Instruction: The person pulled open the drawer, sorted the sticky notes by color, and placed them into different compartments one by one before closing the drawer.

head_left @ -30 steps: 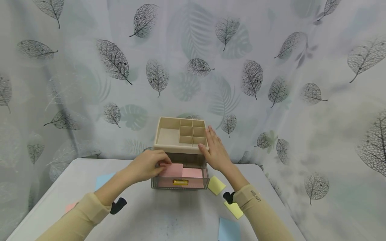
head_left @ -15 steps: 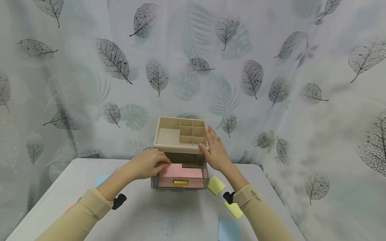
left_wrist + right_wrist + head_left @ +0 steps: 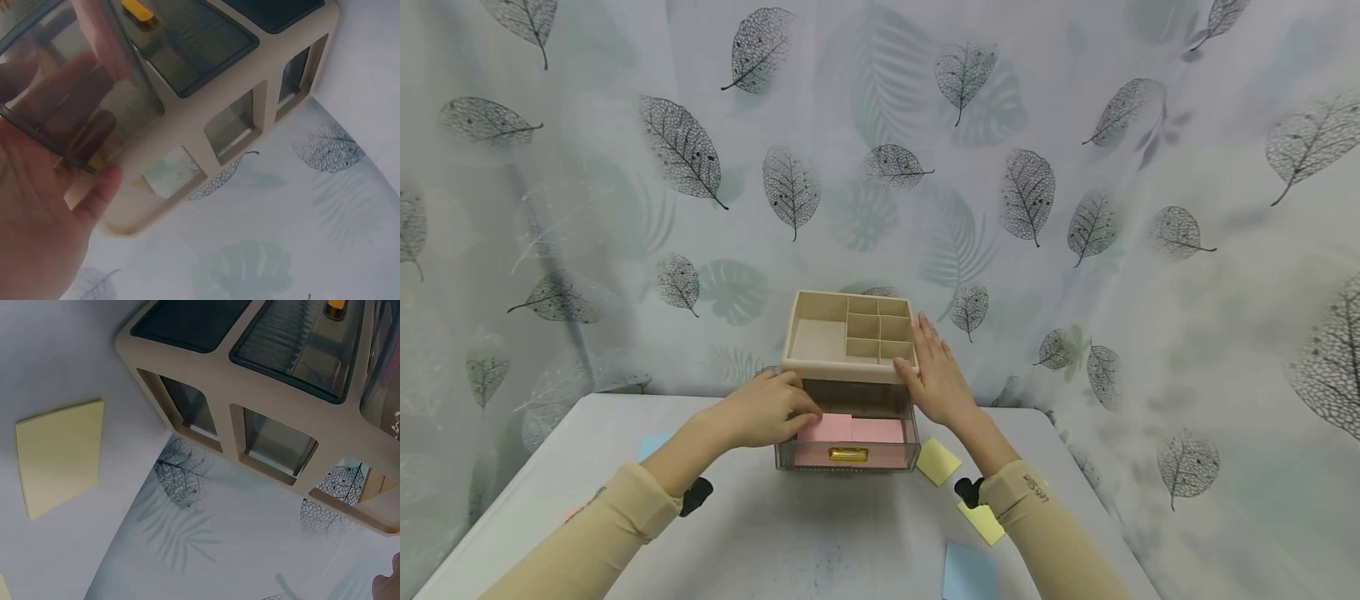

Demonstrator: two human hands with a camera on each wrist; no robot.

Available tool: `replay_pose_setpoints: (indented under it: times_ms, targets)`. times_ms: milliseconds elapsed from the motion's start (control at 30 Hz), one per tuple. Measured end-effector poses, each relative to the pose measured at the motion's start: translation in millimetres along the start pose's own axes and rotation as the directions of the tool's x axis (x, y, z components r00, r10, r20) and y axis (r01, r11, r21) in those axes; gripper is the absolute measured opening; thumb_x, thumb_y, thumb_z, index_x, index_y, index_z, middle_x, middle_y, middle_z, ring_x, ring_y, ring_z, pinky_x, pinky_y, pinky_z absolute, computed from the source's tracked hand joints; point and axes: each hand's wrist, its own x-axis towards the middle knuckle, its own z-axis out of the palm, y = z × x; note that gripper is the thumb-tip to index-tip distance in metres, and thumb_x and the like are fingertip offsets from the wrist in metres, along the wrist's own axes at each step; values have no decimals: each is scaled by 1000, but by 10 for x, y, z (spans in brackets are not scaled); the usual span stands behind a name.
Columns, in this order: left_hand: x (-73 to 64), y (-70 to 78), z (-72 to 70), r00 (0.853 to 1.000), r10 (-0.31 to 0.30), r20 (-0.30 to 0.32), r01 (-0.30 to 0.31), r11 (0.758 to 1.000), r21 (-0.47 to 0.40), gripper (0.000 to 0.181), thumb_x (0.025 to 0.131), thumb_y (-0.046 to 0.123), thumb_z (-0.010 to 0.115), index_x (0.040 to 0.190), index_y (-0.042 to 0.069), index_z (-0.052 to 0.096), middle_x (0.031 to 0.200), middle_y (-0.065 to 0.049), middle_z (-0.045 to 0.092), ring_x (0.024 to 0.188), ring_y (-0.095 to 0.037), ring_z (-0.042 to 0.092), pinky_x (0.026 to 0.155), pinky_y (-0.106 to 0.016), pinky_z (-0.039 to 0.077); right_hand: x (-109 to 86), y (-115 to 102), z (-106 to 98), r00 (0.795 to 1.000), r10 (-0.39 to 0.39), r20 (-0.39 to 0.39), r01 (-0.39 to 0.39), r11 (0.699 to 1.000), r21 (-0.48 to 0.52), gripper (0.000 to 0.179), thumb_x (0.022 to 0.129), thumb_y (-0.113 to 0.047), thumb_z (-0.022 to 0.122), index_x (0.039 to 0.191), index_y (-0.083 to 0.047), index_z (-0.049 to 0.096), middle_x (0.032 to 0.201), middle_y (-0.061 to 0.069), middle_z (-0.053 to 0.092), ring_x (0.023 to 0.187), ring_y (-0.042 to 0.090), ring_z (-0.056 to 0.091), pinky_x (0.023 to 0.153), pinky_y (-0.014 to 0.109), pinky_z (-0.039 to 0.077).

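Observation:
A beige desktop organizer [image 3: 850, 372] stands at the table's back, its clear top drawer [image 3: 895, 458] pulled out with a gold handle [image 3: 848, 455]. Two pink sticky note pads, a left pad [image 3: 827, 427] and a right pad [image 3: 877, 430], lie side by side inside. My left hand [image 3: 767, 410] is over the drawer's left edge, fingertips at the left pad. Through the clear wall in the left wrist view, its fingers appear inside the drawer, with the thumb [image 3: 103, 190] outside. My right hand [image 3: 938, 379] rests with straight fingers against the organizer's right side.
Right of the organizer lie yellow sticky notes [image 3: 938, 462], more yellow notes [image 3: 982, 522] and blue notes [image 3: 970, 572]. Blue notes [image 3: 653, 445] and a pink scrap [image 3: 572, 512] show partly behind the left arm. A leaf-patterned curtain [image 3: 880, 208] hangs behind the table [image 3: 790, 533].
My left hand has lowered the left pink pad until it lies flat, level with the right one, and has drawn slightly back to the left. The right hand has stayed still.

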Motion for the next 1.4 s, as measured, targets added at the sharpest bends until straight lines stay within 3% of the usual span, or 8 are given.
replay_pose_setpoints:
  times_ms: [267, 500, 667, 800, 900, 1133, 1233, 1400]
  targets:
    - [-11, 6, 5, 1000, -2, 7, 2, 1000, -6, 22, 102, 32, 66, 110, 21, 83, 102, 14, 74, 100, -15, 57, 83, -38, 45, -10, -6, 9, 1000, 3, 5, -3, 1000, -2, 78, 112, -54, 31, 167, -6, 5, 175, 9, -2, 161, 31, 5, 128, 57, 12]
    - [-18, 0, 0, 1000, -5, -1, 5, 999, -50, 21, 102, 24, 65, 114, 20, 81, 110, 12, 75, 110, -19, 61, 93, -47, 48, -6, -5, 23, 1000, 11, 10, -11, 1000, -1, 79, 111, -57, 29, 168, -8, 4, 175, 7, -3, 161, 28, 3, 128, 57, 13]
    - [-41, -3, -4, 997, 33, -72, -38, 997, -62, 18, 102, 17, 66, 115, 15, 79, 113, 5, 74, 114, -24, 65, 98, -52, 50, -10, -8, 27, 1000, -3, -4, 3, 1000, 10, 78, 112, -54, 32, 167, -6, 6, 175, 10, -1, 161, 32, 6, 127, 59, 14]
    - [-67, -16, 13, 978, 82, -194, -94, 994, -54, 16, 99, 14, 69, 113, 10, 77, 112, 0, 73, 110, -24, 67, 96, -49, 53, -12, 1, 30, 1000, 1, -8, -1, 1000, 13, 77, 112, -52, 33, 167, -6, 6, 175, 9, -1, 161, 31, 6, 128, 57, 12]
    - [-113, -27, 21, 959, 76, -273, -103, 991, -87, 19, 98, 11, 71, 117, 8, 75, 116, -2, 72, 112, -24, 67, 96, -46, 55, -10, 8, 28, 1000, 3, -8, -3, 1000, 10, 76, 112, -51, 33, 167, -5, 7, 175, 8, -1, 161, 31, 6, 128, 57, 13]
    - [-324, -93, 26, 921, -48, -386, -40, 976, -216, 35, 97, 6, 72, 132, 11, 68, 133, -2, 65, 122, -26, 64, 97, -46, 56, 0, 23, 28, 1000, -1, -7, 1, 1000, 13, 77, 112, -52, 32, 167, -5, 7, 175, 8, -2, 161, 31, 5, 127, 59, 14]
    - [-431, -138, 1, 912, -131, -390, 7, 953, -304, 36, 100, 6, 69, 136, 12, 65, 132, -1, 65, 117, -25, 64, 94, -49, 56, 2, 19, 27, 1000, 0, -9, 0, 1000, 15, 77, 112, -53, 31, 167, -5, 8, 175, 9, -1, 161, 30, 5, 127, 58, 14]
    - [-616, -258, -15, 874, -232, -426, 56, 921, -386, 36, 101, 6, 67, 136, 12, 64, 128, -3, 67, 109, -21, 64, 88, -45, 56, 1, 13, 17, 1000, -7, -16, 7, 1000, 26, 77, 112, -52, 33, 167, -4, 8, 175, 10, -1, 161, 32, 6, 127, 59, 14]
